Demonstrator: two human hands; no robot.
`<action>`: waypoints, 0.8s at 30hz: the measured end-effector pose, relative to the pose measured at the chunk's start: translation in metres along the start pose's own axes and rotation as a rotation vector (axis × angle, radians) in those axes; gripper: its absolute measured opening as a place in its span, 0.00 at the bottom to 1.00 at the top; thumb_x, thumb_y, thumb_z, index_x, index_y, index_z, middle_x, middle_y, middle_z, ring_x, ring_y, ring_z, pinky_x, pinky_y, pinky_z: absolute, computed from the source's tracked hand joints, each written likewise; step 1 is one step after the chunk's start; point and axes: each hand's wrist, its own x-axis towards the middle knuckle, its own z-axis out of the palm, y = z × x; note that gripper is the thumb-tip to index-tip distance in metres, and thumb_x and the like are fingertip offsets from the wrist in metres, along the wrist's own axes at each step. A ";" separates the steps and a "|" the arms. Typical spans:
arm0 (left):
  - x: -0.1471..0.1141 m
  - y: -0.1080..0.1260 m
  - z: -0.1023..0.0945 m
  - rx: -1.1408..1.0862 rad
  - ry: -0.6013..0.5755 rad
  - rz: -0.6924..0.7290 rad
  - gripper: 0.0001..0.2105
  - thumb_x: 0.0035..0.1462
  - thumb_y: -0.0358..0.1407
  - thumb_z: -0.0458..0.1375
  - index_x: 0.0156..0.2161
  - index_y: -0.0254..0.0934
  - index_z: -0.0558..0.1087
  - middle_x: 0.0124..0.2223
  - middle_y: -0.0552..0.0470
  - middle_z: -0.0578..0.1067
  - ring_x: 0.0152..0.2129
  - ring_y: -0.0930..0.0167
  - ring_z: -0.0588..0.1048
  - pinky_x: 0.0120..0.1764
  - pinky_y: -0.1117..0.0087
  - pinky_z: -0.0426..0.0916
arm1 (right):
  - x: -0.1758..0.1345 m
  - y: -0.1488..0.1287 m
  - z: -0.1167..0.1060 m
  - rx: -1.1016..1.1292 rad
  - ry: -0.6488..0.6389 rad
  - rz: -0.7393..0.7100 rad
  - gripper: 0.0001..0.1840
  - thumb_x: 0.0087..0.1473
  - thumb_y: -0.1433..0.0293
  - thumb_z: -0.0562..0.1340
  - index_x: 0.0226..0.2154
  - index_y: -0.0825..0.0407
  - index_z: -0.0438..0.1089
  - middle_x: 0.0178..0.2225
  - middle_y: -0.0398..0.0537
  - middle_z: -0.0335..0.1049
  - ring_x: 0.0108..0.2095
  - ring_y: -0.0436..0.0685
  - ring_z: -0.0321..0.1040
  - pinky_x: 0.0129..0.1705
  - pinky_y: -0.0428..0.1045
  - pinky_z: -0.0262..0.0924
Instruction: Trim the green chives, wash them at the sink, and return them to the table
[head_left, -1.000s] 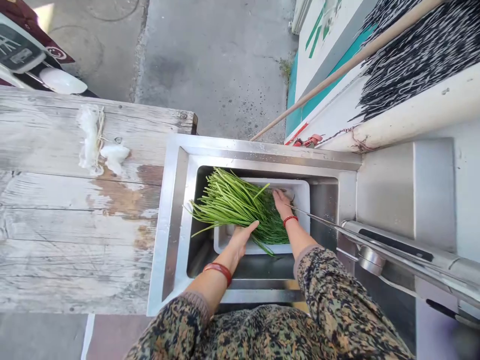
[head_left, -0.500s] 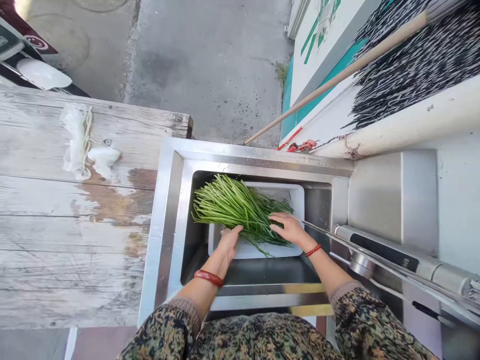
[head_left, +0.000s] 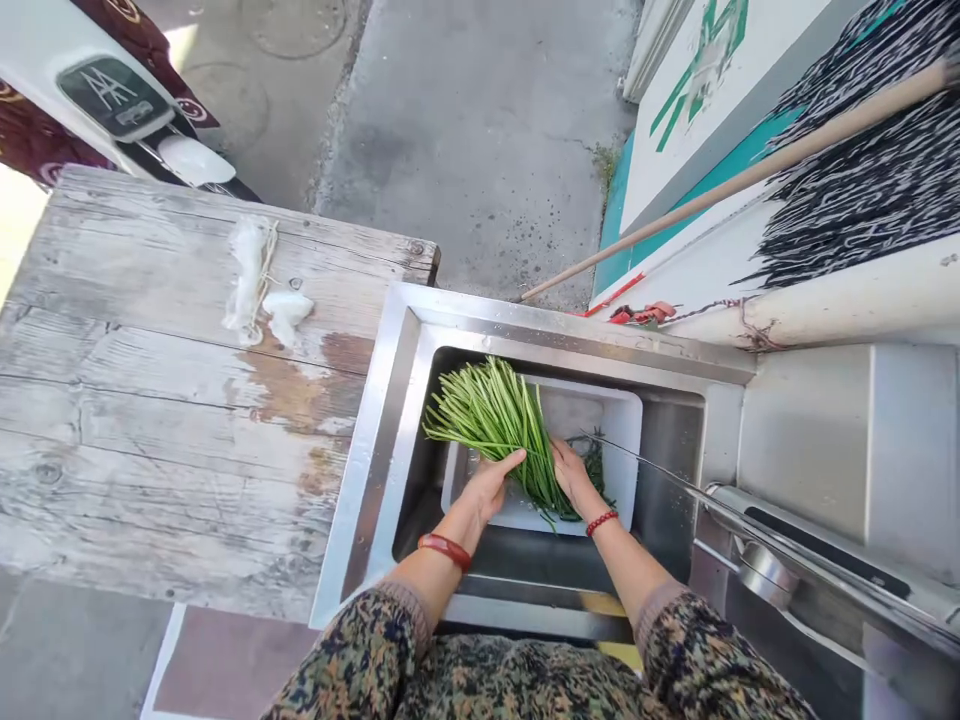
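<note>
One weathered wooden tabletop at left, with a stainless-steel sink just beside its right edge. Inside the sink, a white tray. Across the tray, a green bunch, pale stem ends jutting past its far left corner, darker leaf ends drooping toward its near edge. Drawn together since half a second ago: leaf ends then spread over the tray's right half, now gathered toward the near edge, with more tray floor bared toward the far right corner. Suggests, by judgement, firmer control of the bunch, now steadied from two sides. Left hand gripping the stems from the near side, thumb on top, fingers mostly hidden. Right hand no longer splayed over the leaves but laid along their right side; fingertips partly hidden, so hard to tell whether closed or only pressing. Smallest, some dark loose strands toward the tray's right edge, outside the gathered part.
</note>
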 end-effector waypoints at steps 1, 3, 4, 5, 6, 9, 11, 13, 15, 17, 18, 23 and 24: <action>-0.002 0.000 -0.003 -0.005 -0.058 -0.011 0.24 0.41 0.30 0.71 0.47 0.38 0.76 0.49 0.43 0.80 0.52 0.58 0.74 0.58 0.57 0.63 | -0.015 0.001 -0.006 0.001 0.041 -0.029 0.28 0.66 0.57 0.45 0.54 0.51 0.71 0.52 0.57 0.74 0.54 0.60 0.70 0.56 0.56 0.64; -0.004 0.002 -0.010 0.028 -0.132 -0.049 0.26 0.38 0.28 0.71 0.47 0.38 0.76 0.48 0.43 0.80 0.50 0.57 0.75 0.57 0.57 0.63 | -0.042 0.006 -0.021 -0.038 0.106 -0.093 0.26 0.64 0.58 0.50 0.57 0.52 0.68 0.56 0.58 0.70 0.58 0.62 0.66 0.60 0.59 0.61; -0.004 0.004 -0.014 0.074 -0.116 -0.065 0.26 0.38 0.28 0.71 0.47 0.38 0.76 0.47 0.43 0.80 0.49 0.57 0.75 0.57 0.57 0.64 | -0.051 0.008 -0.029 -0.075 0.097 -0.127 0.27 0.63 0.59 0.53 0.59 0.52 0.66 0.58 0.59 0.68 0.60 0.63 0.64 0.61 0.60 0.60; -0.003 0.007 -0.019 0.132 -0.056 -0.072 0.27 0.38 0.27 0.70 0.47 0.39 0.76 0.47 0.43 0.80 0.49 0.57 0.75 0.57 0.57 0.63 | -0.056 0.011 -0.037 -0.117 0.048 -0.155 0.27 0.62 0.60 0.54 0.60 0.51 0.65 0.59 0.58 0.67 0.60 0.64 0.63 0.61 0.62 0.59; 0.000 0.009 -0.022 0.190 0.034 -0.071 0.26 0.39 0.26 0.69 0.48 0.39 0.75 0.47 0.44 0.80 0.50 0.57 0.75 0.57 0.57 0.63 | -0.057 0.013 -0.045 -0.152 -0.023 -0.174 0.27 0.61 0.60 0.55 0.60 0.49 0.65 0.60 0.57 0.66 0.61 0.65 0.63 0.61 0.63 0.59; 0.006 0.017 -0.032 0.294 0.273 -0.040 0.23 0.44 0.25 0.64 0.48 0.40 0.73 0.50 0.45 0.78 0.51 0.59 0.73 0.58 0.57 0.63 | -0.032 0.019 -0.067 -0.177 -0.081 -0.123 0.24 0.61 0.59 0.55 0.57 0.45 0.68 0.60 0.53 0.67 0.61 0.65 0.63 0.61 0.64 0.58; 0.008 0.021 -0.034 0.314 0.311 -0.039 0.21 0.45 0.25 0.62 0.46 0.40 0.72 0.51 0.46 0.78 0.52 0.59 0.72 0.58 0.56 0.62 | 0.001 0.020 -0.075 -0.121 0.076 -0.006 0.22 0.61 0.60 0.53 0.53 0.47 0.72 0.58 0.54 0.68 0.61 0.64 0.62 0.63 0.63 0.57; 0.008 0.021 -0.034 0.313 0.292 -0.006 0.21 0.45 0.25 0.63 0.47 0.41 0.72 0.52 0.46 0.77 0.54 0.59 0.71 0.59 0.57 0.61 | 0.039 0.019 -0.074 -0.015 0.146 0.097 0.21 0.60 0.62 0.52 0.50 0.49 0.74 0.56 0.54 0.71 0.59 0.64 0.64 0.63 0.62 0.55; 0.009 0.020 -0.032 0.284 0.226 0.087 0.25 0.45 0.27 0.66 0.50 0.42 0.71 0.55 0.46 0.76 0.57 0.60 0.69 0.61 0.58 0.59 | 0.072 0.013 -0.060 0.089 0.091 0.155 0.21 0.60 0.62 0.52 0.47 0.50 0.75 0.52 0.54 0.74 0.56 0.63 0.68 0.62 0.61 0.56; 0.015 0.017 -0.027 0.262 0.161 0.160 0.30 0.44 0.32 0.70 0.54 0.42 0.69 0.59 0.45 0.73 0.60 0.60 0.66 0.63 0.59 0.56 | 0.094 0.004 -0.037 0.152 0.026 0.162 0.22 0.61 0.59 0.51 0.47 0.49 0.75 0.50 0.53 0.76 0.54 0.63 0.70 0.60 0.60 0.58; 0.019 0.016 -0.025 0.256 0.145 0.169 0.32 0.43 0.34 0.71 0.55 0.42 0.69 0.60 0.44 0.72 0.60 0.60 0.66 0.64 0.58 0.55 | 0.099 -0.002 -0.025 0.172 -0.003 0.149 0.23 0.62 0.57 0.50 0.48 0.48 0.74 0.50 0.51 0.76 0.53 0.62 0.70 0.59 0.60 0.59; 0.023 0.012 -0.009 0.065 0.048 0.137 0.34 0.40 0.37 0.73 0.55 0.42 0.71 0.60 0.45 0.72 0.59 0.59 0.68 0.64 0.57 0.56 | 0.078 -0.028 0.001 0.258 -0.178 0.057 0.27 0.63 0.50 0.49 0.51 0.44 0.74 0.51 0.47 0.76 0.51 0.59 0.72 0.55 0.56 0.65; 0.018 0.012 -0.005 0.019 0.005 0.119 0.34 0.39 0.37 0.74 0.54 0.42 0.72 0.59 0.45 0.74 0.59 0.58 0.69 0.63 0.57 0.58 | 0.067 -0.032 -0.005 0.266 -0.187 0.042 0.27 0.63 0.50 0.49 0.52 0.45 0.73 0.51 0.48 0.76 0.52 0.60 0.72 0.55 0.57 0.65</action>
